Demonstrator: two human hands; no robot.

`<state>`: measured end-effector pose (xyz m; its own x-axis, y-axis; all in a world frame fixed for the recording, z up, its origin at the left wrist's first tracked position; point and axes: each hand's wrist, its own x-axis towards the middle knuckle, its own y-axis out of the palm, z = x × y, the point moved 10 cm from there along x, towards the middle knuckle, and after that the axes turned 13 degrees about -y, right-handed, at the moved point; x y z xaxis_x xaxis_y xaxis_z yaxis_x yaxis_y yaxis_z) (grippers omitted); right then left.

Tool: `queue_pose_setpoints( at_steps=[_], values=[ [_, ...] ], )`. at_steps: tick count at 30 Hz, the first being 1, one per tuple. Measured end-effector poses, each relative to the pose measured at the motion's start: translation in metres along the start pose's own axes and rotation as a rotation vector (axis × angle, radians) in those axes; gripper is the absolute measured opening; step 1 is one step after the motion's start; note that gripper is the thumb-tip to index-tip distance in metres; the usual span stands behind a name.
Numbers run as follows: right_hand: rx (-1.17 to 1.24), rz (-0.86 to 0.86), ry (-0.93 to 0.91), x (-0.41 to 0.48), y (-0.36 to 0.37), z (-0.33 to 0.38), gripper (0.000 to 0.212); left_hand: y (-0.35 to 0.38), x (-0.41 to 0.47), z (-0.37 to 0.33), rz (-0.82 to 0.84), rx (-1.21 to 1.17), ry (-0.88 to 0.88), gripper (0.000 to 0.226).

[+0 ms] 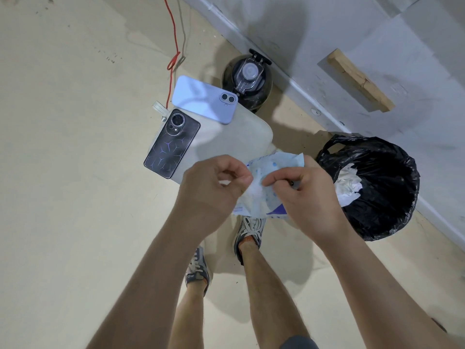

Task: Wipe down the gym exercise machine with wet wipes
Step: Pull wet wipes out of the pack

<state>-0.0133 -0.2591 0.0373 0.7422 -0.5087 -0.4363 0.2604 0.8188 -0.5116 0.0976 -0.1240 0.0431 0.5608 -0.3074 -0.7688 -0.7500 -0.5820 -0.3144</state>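
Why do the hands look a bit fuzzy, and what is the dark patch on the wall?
Head view: the left hand and right hand, pinching the light blue wet-wipe packet, are slightly motion-blurred; head view: the dark patch on the grey wall is a soft shadow.

Bare indoor corner — beige floor (63,147), grey wall (377,34), lined bin (402,157)

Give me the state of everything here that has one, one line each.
wipes pack: held up in both hands, white wipe showing at its opening
left hand: pinches the pack at the opening
right hand: grips the pack
bin: lined with a black bag, crumpled white wipes inside
bottle: upright, cap on
lilac phone: face down
dark phone: face down
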Motion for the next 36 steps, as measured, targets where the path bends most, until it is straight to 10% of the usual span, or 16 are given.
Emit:
queue_pose_setpoints(
  at_steps=[7,16,28,36],
  values=[
    [0.197,-0.031,0.113,-0.008,-0.004,-0.013,0.036,0.011,-0.015,-0.008,-0.112,0.330,0.173,0.016],
    [0.446,-0.066,0.185,0.003,0.005,-0.008,0.038,0.010,0.004,0.031,0.171,-0.896,-0.195,0.014],
    [0.258,0.063,0.108,0.095,0.101,-0.059,0.023,-0.006,0.094,0.076,-0.368,0.142,-0.034,0.015],
    [-0.395,-0.020,-0.232,0.105,0.092,-0.055,0.032,0.003,0.114,0.124,-0.244,-0.553,-0.290,0.027]
  ],
)
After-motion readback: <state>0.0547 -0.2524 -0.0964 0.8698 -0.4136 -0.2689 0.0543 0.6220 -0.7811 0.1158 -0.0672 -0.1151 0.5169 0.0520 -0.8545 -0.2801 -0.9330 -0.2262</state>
